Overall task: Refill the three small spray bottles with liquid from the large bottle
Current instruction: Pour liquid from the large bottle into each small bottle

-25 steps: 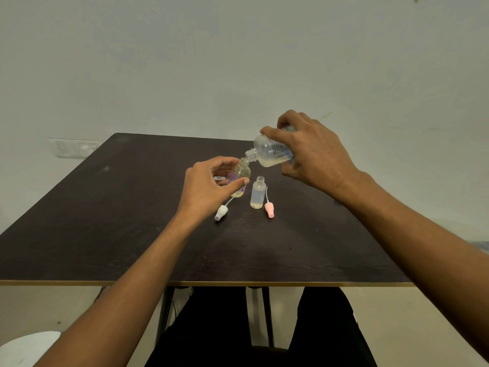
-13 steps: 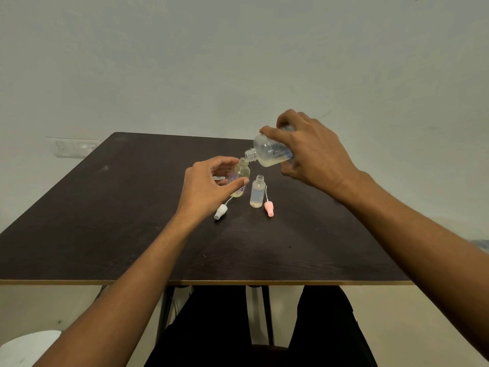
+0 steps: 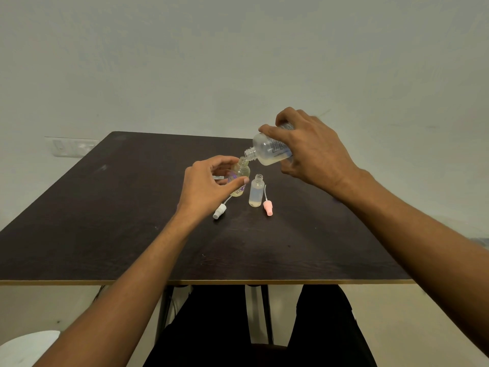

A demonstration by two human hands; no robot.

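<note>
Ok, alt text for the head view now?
The right hand tips the large bottle over the neck of a small flowered bottle held by the left hand on a table. Nearby: a second open bottle, a white spray cap, a pink spray cap.

The right grip (image 3: 309, 152) is hiding half the large bottle (image 3: 266, 152); the left grip (image 3: 209, 186) is partly screening the flowered bottle (image 3: 242, 171) and a grey item (image 3: 218, 177).

Person w/ bare forearms (image 3: 132, 282), black trousers (image 3: 206, 327) on legs.

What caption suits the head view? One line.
Right hand tips the large bottle over a small floral bottle steadied by the left hand.
</note>
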